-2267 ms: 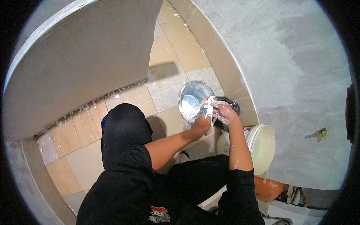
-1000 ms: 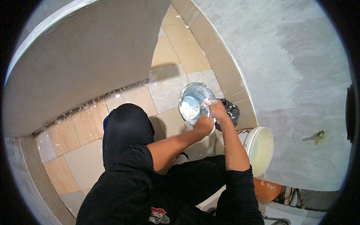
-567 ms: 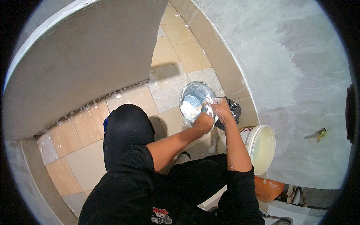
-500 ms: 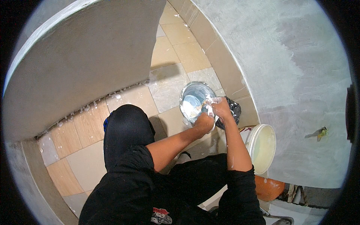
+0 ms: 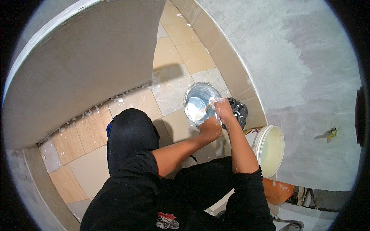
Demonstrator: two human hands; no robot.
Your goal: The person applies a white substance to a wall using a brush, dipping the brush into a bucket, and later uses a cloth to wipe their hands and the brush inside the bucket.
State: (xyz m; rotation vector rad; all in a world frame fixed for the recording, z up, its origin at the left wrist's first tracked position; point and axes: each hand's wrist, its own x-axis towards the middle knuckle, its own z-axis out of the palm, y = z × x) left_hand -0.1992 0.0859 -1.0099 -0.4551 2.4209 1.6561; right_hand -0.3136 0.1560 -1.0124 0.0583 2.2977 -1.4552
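A grey bucket [image 5: 187,101] with whitish smears inside stands tilted on the tiled floor in front of me. My right hand [image 5: 222,107] is closed at its right rim, its fingers coated in white paste. From the fingers a narrow tan piece smeared with white [image 5: 208,107] points into the bucket; its kind cannot be made out. My left hand [image 5: 210,127] is curled just below, at the bucket's near rim, its fingertips largely hidden. What it grips is too small to name. A black plastic bag [image 5: 240,111] lies beside the right wrist.
To the right stands a large white bucket [image 5: 283,151] by the grey plastered wall [image 5: 308,92]. Behind it are an orange container [image 5: 278,191] and some sticks. A pipe fitting [image 5: 332,133] juts from that wall. A low partition [image 5: 88,65] rises at left, with white splashes along its foot.
Both hands have shifted slightly at the bucket's rim. The white strip that hung below the left hand is no longer visible. The bucket stays in place.
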